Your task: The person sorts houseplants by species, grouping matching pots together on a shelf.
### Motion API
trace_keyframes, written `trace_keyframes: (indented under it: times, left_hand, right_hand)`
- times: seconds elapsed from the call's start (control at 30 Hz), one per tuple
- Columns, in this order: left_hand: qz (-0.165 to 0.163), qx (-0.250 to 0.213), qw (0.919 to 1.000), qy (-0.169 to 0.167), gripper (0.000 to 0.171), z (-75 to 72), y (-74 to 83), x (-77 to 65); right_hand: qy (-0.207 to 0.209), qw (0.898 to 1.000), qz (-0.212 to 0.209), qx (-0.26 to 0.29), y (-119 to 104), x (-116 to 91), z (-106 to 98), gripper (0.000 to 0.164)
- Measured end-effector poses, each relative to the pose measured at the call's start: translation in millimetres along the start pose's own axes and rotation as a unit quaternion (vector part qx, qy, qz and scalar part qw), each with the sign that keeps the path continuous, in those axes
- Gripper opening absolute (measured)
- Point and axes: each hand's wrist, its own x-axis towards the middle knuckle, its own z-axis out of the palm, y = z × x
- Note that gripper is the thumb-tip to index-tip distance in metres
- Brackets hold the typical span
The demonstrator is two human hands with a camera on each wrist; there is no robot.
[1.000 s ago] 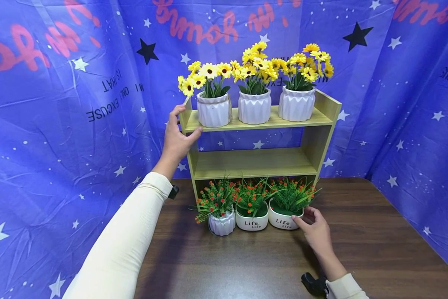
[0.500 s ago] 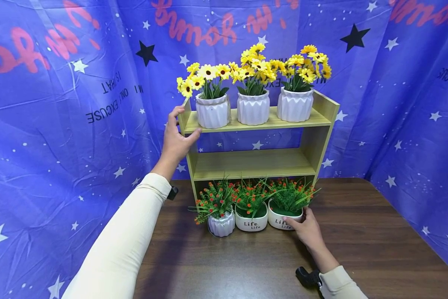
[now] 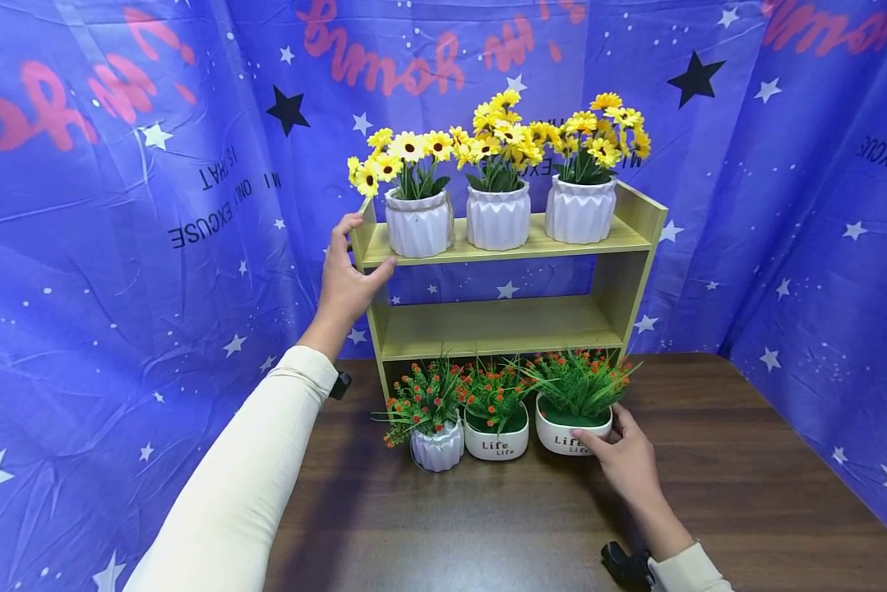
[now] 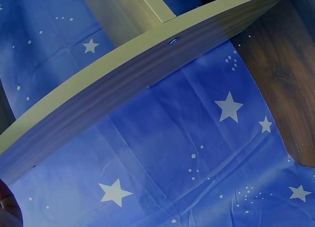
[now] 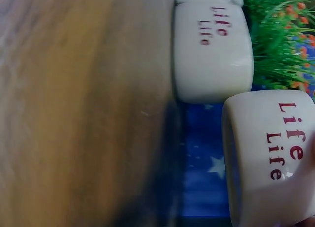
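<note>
My left hand [image 3: 347, 284] grips the upper left side panel of a light wooden shelf [image 3: 502, 321], thumb in front and fingers round the outer side. In the left wrist view, that panel [image 4: 98, 84] crosses diagonally. At the bottom right, my right hand [image 3: 630, 464] holds a white oval flowerpot [image 3: 556, 434] marked "Life", with grass and small orange flowers, thumb on its front. The right wrist view shows this flowerpot [image 5: 268, 192] lifted off the table, its base edge showing. A matching flowerpot [image 3: 496, 445] stands to its left, apart from it.
Left of these stands a fluted white flowerpot [image 3: 438, 450] with red-flowered greenery. Three white pots of yellow flowers, the middle one [image 3: 498, 218] among them, line the top shelf. A brown wooden table [image 3: 443, 526] lies beneath, and a blue star-patterned curtain [image 3: 154, 329] surrounds it.
My right hand first slid left along the right flowerpot's front, then lifted it and shifted it right, leaving a gap beside the middle one. The left hand keeps its hold on the shelf.
</note>
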Motion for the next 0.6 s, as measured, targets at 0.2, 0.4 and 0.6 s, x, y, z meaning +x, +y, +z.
trace_keyframes:
  times: [0.2,0.4,0.6]
  left_hand:
    - [-0.008,0.002,1.0000,-0.005,0.066,0.8,-1.9,-1.4]
    - [-0.017,0.000,0.9998,-0.008,0.069,0.5,-1.4,-0.1]
    - [-0.018,0.001,0.9998,-0.009,0.069,-0.7,-0.1,1.2]
  right_hand:
    - [0.038,0.998,-0.047,0.013,-16,-6,-15,0.078]
    - [0.072,0.991,-0.101,0.042,-47,-5,-25,0.065]
    - [0.093,0.985,-0.119,0.088,-82,11,-30,0.061]
